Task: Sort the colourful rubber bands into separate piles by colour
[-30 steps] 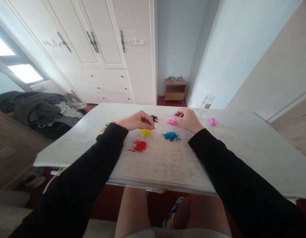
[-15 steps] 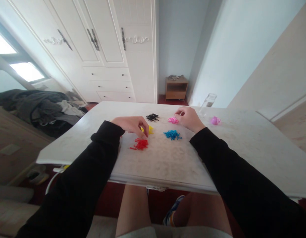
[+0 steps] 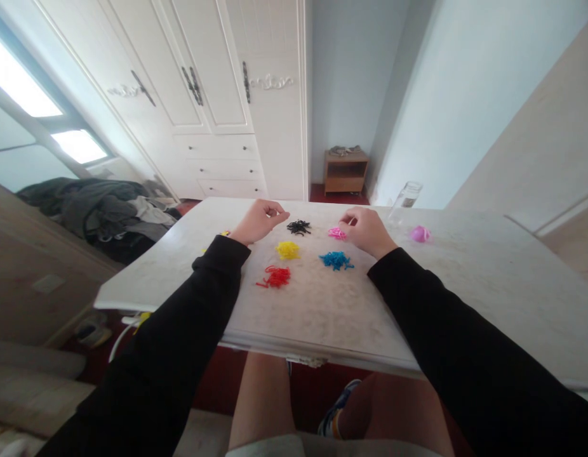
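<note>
Half a second ago the left hand [image 3: 260, 222] was over the yellow and red piles; now it is farther from the body, level with the black pile [image 3: 298, 226], while the right hand [image 3: 367, 230] has stayed by the pink pile [image 3: 337, 233]. The left thumb and fingers are curled close together, but whether anything is pinched there cannot be told. The right fingers are also bent inward; their tips blur into the pink pieces, which the hand partly covers, so their hold is unclear.

Just right of the left fingertips lies the black pile. Nearer the body from that hand are the yellow pile [image 3: 287, 250], fully visible, and the red pile [image 3: 276, 277]. The blue pile [image 3: 336, 260] sits below the right fingers. Behind the left wrist, mostly hidden, only scraps of a mixed heap [image 3: 225, 233] show. Right of the right hand are a purple ball [image 3: 420, 234], its details smeared, and a glass bottle [image 3: 407, 198] whose clear lower part fades into the tabletop [image 3: 489, 273].
</note>
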The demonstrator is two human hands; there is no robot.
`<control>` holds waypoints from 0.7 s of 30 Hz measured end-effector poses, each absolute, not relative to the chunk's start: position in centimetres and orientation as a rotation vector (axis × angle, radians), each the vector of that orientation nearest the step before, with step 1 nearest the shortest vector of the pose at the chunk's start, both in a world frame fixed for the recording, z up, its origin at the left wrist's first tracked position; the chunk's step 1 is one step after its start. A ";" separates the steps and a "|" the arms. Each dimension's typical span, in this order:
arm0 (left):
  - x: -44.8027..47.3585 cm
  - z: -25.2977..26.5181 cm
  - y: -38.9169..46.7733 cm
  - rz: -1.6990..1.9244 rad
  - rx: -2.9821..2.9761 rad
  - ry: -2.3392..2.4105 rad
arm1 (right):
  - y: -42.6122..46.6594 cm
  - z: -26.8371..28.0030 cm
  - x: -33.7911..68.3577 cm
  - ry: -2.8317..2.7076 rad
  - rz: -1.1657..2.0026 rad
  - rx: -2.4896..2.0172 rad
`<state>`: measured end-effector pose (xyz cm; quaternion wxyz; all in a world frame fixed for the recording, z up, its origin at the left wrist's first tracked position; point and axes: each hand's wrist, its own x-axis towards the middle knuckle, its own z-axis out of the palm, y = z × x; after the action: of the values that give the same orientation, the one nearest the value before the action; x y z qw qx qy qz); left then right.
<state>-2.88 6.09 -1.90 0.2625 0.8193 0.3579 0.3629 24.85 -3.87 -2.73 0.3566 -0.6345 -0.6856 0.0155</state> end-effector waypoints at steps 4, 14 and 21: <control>-2.8 -2.5 6.2 1.071 2.282 1.022 | -4.0 -2.8 24.6 -1.810 -0.009 -1.686; -4.9 -1.1 4.7 1.316 2.037 1.228 | -4.7 -2.5 24.7 -1.866 0.054 -1.631; -14.4 -3.7 4.1 1.273 2.140 1.606 | -4.3 -2.9 24.2 -1.899 0.006 -1.626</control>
<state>-14.45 4.12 -3.67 0.0890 0.7194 0.5398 0.4279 24.25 -4.28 -2.93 0.3154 -0.6171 -0.7209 0.0023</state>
